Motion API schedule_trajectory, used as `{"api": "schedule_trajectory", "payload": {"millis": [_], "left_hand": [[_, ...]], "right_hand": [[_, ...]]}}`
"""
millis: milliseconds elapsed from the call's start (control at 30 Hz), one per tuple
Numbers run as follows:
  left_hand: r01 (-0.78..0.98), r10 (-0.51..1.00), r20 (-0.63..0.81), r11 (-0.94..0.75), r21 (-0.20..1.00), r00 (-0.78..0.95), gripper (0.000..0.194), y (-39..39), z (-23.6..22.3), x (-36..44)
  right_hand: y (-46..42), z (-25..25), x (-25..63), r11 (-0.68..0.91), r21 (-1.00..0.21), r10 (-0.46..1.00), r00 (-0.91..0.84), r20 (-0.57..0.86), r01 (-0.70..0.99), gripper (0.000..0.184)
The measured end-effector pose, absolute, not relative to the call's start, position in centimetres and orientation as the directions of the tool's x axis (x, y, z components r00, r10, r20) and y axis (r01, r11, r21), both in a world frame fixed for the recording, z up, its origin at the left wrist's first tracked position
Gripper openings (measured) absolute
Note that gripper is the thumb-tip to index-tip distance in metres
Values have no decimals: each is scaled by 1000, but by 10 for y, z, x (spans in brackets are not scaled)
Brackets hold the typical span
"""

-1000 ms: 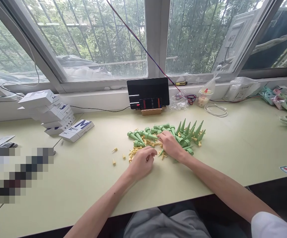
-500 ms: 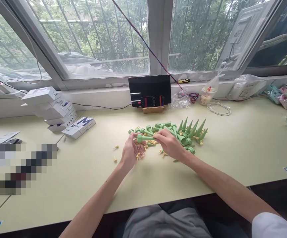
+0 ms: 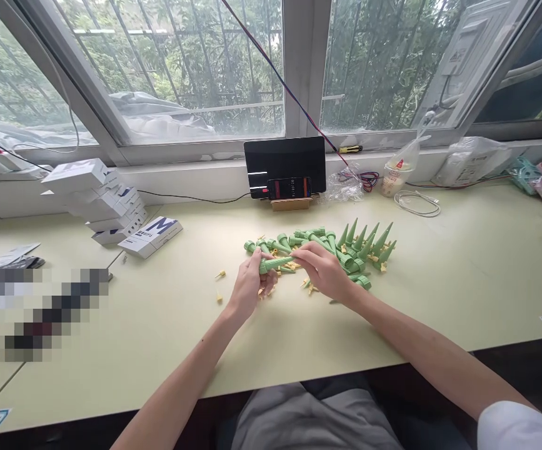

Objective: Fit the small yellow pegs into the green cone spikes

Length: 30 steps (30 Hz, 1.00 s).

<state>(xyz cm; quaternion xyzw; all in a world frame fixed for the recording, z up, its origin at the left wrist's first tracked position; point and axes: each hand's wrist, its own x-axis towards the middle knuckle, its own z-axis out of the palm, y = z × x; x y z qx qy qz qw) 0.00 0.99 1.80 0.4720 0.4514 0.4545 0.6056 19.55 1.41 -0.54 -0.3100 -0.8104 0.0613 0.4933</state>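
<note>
A green plant watering spike (image 3: 274,265) lies nearly level between my two hands above the table. My left hand (image 3: 248,285) is closed round its wide ridged end. At its pointed end, the fingertips of my right hand (image 3: 316,267) are pinched together; whether a small part sits in them is hidden. More green spikes (image 3: 315,237) lie heaped just behind my hands. To the right, several spikes (image 3: 369,242) stand points up, some with yellow pieces by them. Small yellow plastic valves (image 3: 219,299) are scattered around and left of my left hand.
A dark tablet (image 3: 284,164) with a phone (image 3: 289,187) before it stands at the window. White boxes (image 3: 104,200) are stacked at the back left, one box (image 3: 152,237) lying nearer. A bagged cup (image 3: 396,176) and a white cable (image 3: 418,205) are at the back right.
My left fingers have closed further round the spike's wide end, which was more exposed before. The spike's wide end has dipped slightly. My right hand stays at the tip.
</note>
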Motion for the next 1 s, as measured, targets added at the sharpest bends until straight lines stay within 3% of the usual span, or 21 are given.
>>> {"api": "schedule_trajectory", "payload": {"millis": [167,433,767,1000], "left_hand": [[-42,955,-114,131,991,273,51,9,16,0],[38,976,-22,14,999,216,39,7,19,1],[69,949,-137,122,990,283,49,5,20,2],[93,957,-61,36,995,284,41,4,19,3]], "right_hand": [[14,-5,198,772,-457,598,-261,758,442,21],[16,-8,200,730,-490,648,-255,718,476,22],[13,-4,199,735,-487,635,-228,738,472,17],[13,-6,199,705,-509,646,-152,748,495,16]]}}
